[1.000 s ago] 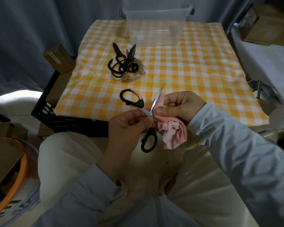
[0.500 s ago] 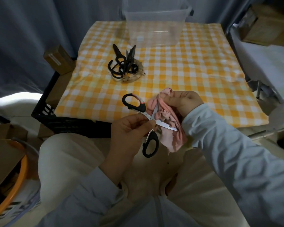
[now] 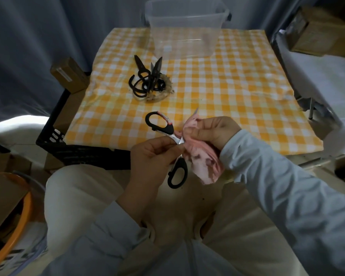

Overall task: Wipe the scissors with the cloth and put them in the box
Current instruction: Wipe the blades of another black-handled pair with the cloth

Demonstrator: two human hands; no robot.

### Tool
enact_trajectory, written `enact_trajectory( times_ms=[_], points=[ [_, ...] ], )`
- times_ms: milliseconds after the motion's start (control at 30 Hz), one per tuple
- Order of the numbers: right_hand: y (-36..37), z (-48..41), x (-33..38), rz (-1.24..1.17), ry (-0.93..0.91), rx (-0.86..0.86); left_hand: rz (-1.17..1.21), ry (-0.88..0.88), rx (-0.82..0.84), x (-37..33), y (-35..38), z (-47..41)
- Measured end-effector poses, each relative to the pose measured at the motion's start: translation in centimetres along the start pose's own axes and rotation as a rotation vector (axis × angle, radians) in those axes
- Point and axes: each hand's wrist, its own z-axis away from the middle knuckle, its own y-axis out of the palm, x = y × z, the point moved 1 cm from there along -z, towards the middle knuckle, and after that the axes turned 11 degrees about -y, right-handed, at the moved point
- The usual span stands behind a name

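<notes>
Left hand [image 3: 153, 154] pinches the scissors [image 3: 160, 124] at the pivot, over the lap by the table's [image 3: 237, 100] near edge. The handles are splayed and one blade tip points away toward the box [image 3: 185, 34]. Right hand [image 3: 213, 132] grips the pink cloth [image 3: 203, 162] round the blades, hiding most of them. Spare scissors [image 3: 147, 82] lie piled mid-table; the box stands at the far edge.

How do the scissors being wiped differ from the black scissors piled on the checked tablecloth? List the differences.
1. The black-handled steel scissors with red trim are held off the table; the pile of all-black scissors lies on the yellow checked tablecloth.
2. The held pair is spread wide open, with its blade wrapped in the pink cloth; the piled ones lie bare and tangled together.
3. The held pair's blade is bright; the piled blades look dark.
Both have black looped handles.
</notes>
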Motion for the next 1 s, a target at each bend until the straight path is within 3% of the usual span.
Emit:
enact_trajectory(
  times_ms=[67, 233, 433, 633, 833, 1000],
  points=[
    [0.2, 0.1, -0.2, 0.006, 0.001, 0.014, 0.018, -0.012, -0.014, 0.1, 0.1, -0.2],
    [-0.7, -1.1, 0.1, -0.132, -0.005, -0.216, -0.041, -0.003, 0.033, 0.0, 0.3, 0.3],
    [0.0, 0.3, -0.2, -0.131, 0.017, -0.08, -0.014, -0.021, -0.009, -0.2, 0.4, 0.0],
    [-1.4, -2.3, 0.1, -0.063, 0.034, -0.312, -0.087, 0.034, 0.028, -0.6, 0.4, 0.3],
    [-2.9, -2.4, -0.6, -0.126, 0.081, -0.436, -0.164, 0.092, -0.061, -0.8, 0.0, 0.4],
    [-2.8, -0.9, -0.8, -0.245, 0.051, -0.242, -0.188, 0.151, -0.123, -1.0, -0.1, 0.3]
  ],
)
